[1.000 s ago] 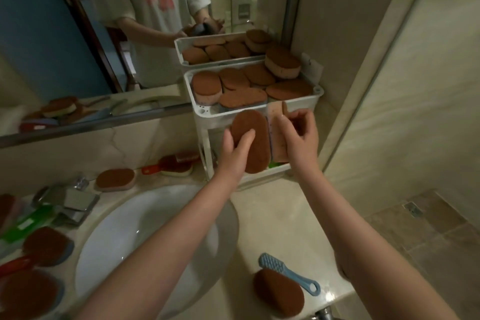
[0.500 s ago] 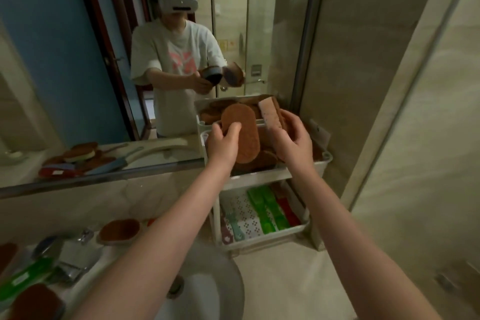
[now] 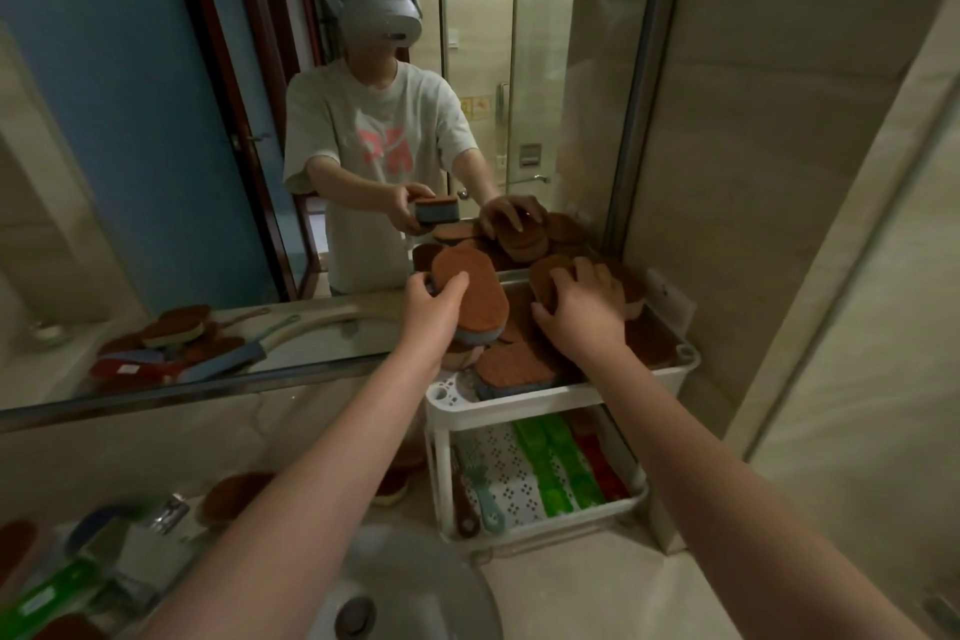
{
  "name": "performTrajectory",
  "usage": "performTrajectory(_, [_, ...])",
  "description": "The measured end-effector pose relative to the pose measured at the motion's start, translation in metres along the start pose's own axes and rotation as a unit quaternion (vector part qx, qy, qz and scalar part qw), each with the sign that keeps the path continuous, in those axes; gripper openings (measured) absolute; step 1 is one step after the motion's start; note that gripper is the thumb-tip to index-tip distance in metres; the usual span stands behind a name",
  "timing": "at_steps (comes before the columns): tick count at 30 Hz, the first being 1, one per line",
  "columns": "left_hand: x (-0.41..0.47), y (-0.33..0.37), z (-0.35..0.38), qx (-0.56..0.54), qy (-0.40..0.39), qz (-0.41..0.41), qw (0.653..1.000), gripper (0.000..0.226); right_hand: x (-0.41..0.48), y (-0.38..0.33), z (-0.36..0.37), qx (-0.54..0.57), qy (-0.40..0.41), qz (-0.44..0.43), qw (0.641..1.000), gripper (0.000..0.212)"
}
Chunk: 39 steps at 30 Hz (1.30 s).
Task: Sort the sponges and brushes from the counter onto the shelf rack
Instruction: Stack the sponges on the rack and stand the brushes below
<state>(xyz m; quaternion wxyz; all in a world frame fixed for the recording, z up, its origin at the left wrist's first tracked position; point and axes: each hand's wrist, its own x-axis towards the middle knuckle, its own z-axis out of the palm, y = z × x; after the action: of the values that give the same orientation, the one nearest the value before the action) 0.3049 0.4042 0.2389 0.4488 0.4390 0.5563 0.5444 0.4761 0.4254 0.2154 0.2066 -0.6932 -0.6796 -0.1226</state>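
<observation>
One white shelf rack [image 3: 561, 403] shows two tiers at centre right. The upper is heaped with brown-topped sponges [image 3: 514, 364], at least six, overlaps hiding the exact number, plus one oval sponge [image 3: 470, 296] in the left grip [image 3: 434, 312] and one second sponge [image 3: 545, 276] under the right grip [image 3: 587, 317]. The lower tier holds two green brushes [image 3: 540, 463], one red brush [image 3: 597, 463] and one teal brush [image 3: 485, 496].

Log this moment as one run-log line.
left hand: holds oval sponge over top tier | right hand: grips second sponge on sponge pile | lower tier: brushes
</observation>
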Motion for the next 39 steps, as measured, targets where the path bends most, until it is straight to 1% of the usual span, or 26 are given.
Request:
performTrajectory(2, [0.004,-0.001,0.001,0.004,0.001,-0.001,1.000,0.043,-0.001,0.000,0.001,0.003,-0.010,0.002,1.000,0.049])
performTrajectory(6, [0.010,-0.003,0.007,0.009,-0.005,-0.004,1.000,0.038,-0.001,0.006,0.000,0.044,-0.034,0.010,0.998,0.053])
performTrajectory(9, [0.012,-0.005,0.013,-0.005,-0.007,-0.009,1.000,0.027,0.000,0.008,-0.002,0.108,-0.002,0.016,0.994,0.050])
performTrajectory(12, [0.014,-0.007,0.016,-0.015,-0.006,-0.014,1.000,0.027,0.001,0.003,-0.004,0.173,0.021,0.022,0.984,0.048])
performTrajectory(14, [0.015,-0.009,0.016,-0.021,-0.005,-0.015,1.000,0.030,-0.001,0.001,-0.002,0.157,0.014,-0.001,0.988,0.048])
performTrajectory(16, [0.017,-0.010,0.016,-0.019,-0.004,-0.018,1.000,0.031,-0.003,0.002,0.001,0.100,0.005,-0.013,0.995,0.044])
performTrajectory(19, [0.019,-0.011,0.015,-0.012,-0.006,-0.017,1.000,0.025,-0.002,0.006,0.002,0.062,0.008,0.006,0.998,0.040])
performTrajectory(21, [0.022,-0.012,0.017,-0.001,-0.006,-0.013,1.000,0.028,-0.002,0.007,0.002,0.046,0.016,0.009,0.999,0.039])
performTrajectory(23, [0.025,-0.012,0.020,0.025,-0.006,-0.016,1.000,0.042,-0.002,0.008,0.000,0.039,0.021,0.010,0.999,0.037])
performTrajectory(25, [0.029,-0.010,0.025,0.055,-0.005,-0.025,0.998,0.048,-0.003,0.008,-0.002,0.025,0.015,0.007,1.000,0.036])
performTrajectory(28, [0.035,-0.006,0.036,0.112,0.004,-0.025,0.993,0.051,-0.003,0.008,-0.005,0.016,-0.014,0.000,1.000,0.037])
performTrajectory(31, [0.040,-0.001,0.048,0.196,0.004,-0.007,0.981,0.051,-0.004,0.011,-0.004,0.055,-0.035,0.009,0.998,0.039])
performTrajectory(35, [0.044,-0.001,0.058,0.302,-0.002,0.021,0.953,0.047,-0.008,0.016,-0.002,0.104,-0.048,0.024,0.993,0.042])
performTrajectory(39, [0.042,-0.001,0.066,0.373,0.025,0.061,0.926,0.047,-0.009,0.014,-0.003,0.113,-0.055,0.032,0.992,0.044])
